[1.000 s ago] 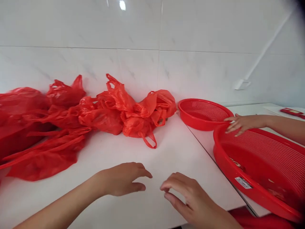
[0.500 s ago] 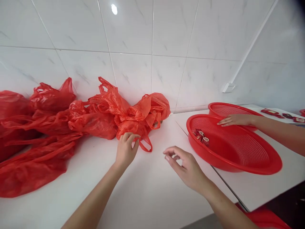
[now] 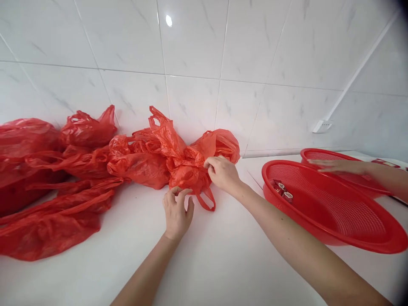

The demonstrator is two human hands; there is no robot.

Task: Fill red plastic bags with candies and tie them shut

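Only the head view to go on here. My left hand (image 3: 177,211) is pinched on the bottom edge of a knotted red plastic bag (image 3: 188,170), thumb and fingers closed on the plastic. My right hand (image 3: 222,173) has its fingers curled into the bag's crumpled top, just right of the knot. The bag sits on the white table (image 3: 223,255), close to the tiled wall (image 3: 197,51), with a loose handle loop (image 3: 207,199) hanging between my two hands. It's the right-hand end of a whole pile of red bags (image 3: 57,170) running off to the left.

Over on the right there's a big red colander basket (image 3: 334,212) with a few small red packets (image 3: 283,190) in it. Another person's hand (image 3: 338,165) rests flat on a second basket (image 3: 321,155) behind it.
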